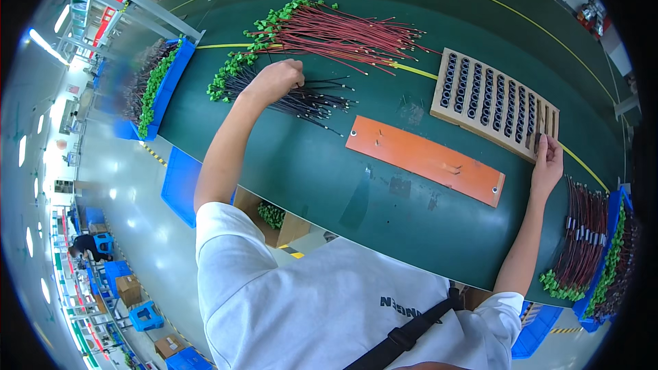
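My left hand (pixel 275 81) is closed over a pile of black cables (pixel 312 101) with green connectors at their left ends. Its fingertips meet above the strands, and what they pinch is hidden. At the near right corner of a cardboard tray (pixel 449 120) is my right hand (pixel 548 166), its thumb and fingers pinching a small black ring (pixel 539 139). Rows of similar dark rings fill most of the tray's slots. Between the hands lies an orange board (pixel 425 159) with small upright pins and a screw at each end.
Red cables (pixel 343 33) with green connectors lie behind the black ones. A blue bin (pixel 175 77) of cables stands at the left edge; another blue bin (pixel 606 260) is at the right, beside banded dark-red cables (pixel 582 233). Below the green table (pixel 301 171) sits a cardboard box (pixel 293 228).
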Action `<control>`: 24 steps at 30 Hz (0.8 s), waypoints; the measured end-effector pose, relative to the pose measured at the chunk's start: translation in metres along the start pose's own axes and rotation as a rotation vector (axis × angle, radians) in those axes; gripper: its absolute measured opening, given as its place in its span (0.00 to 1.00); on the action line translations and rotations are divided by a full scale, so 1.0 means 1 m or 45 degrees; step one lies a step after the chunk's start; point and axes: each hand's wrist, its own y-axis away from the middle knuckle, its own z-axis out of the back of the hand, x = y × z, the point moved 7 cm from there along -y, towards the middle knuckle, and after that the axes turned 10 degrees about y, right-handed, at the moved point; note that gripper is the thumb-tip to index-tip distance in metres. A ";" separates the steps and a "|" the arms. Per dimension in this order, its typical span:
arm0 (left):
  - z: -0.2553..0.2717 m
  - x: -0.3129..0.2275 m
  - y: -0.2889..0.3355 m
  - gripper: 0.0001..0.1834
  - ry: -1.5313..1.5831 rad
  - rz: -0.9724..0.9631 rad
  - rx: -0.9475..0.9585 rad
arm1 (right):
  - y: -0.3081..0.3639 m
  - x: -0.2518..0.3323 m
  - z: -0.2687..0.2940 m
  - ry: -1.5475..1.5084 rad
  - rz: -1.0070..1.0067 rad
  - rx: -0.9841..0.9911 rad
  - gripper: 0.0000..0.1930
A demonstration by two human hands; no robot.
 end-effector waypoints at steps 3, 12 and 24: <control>0.010 -0.009 -0.001 0.06 0.046 -0.056 -0.081 | -0.001 0.000 0.003 -0.028 0.008 -0.013 0.16; 0.142 0.090 0.089 0.10 0.843 0.357 -1.240 | -0.008 0.017 -0.005 0.063 0.102 -0.067 0.19; 0.099 -0.177 0.059 0.04 -0.120 -0.325 -1.052 | 0.014 0.030 -0.004 -0.784 -0.061 -0.152 0.15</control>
